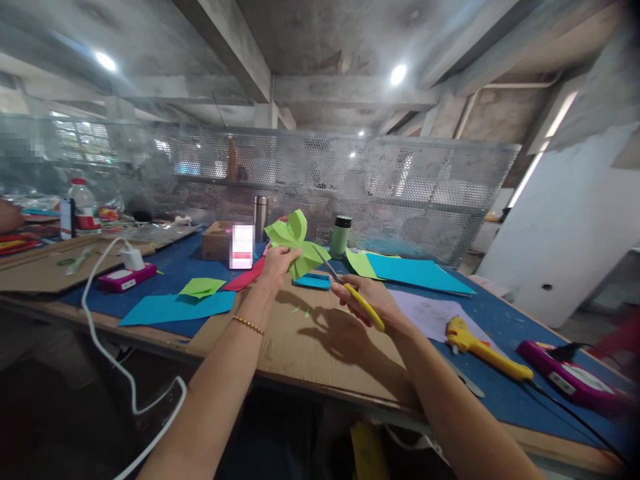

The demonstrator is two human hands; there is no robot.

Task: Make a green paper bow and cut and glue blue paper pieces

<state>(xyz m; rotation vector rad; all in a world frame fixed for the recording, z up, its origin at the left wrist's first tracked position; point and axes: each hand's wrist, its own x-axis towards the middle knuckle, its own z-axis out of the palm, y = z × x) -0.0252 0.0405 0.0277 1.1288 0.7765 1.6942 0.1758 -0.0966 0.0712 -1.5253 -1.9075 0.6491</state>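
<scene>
A light green paper flower (299, 235) with several folded petals is pinched in my left hand (280, 265), held up above the table. My right hand (364, 298) grips a pair of scissors with yellow handles (367, 308). The scissor blades point up and left, their tips close to the flower's right petal; I cannot tell whether they touch it. Below both hands lies a brown cardboard sheet (310, 340) with a few tiny green paper scraps on it.
Blue paper (180, 308) with a green piece (203, 287) lies left. More blue sheets (420, 272), lilac paper (425, 312) and a yellow glue gun (483, 350) lie right. Purple power strips (127, 277) sit at both sides. A green tumbler (341, 238), steel flask (261, 218) and cardboard box (217, 241) stand behind.
</scene>
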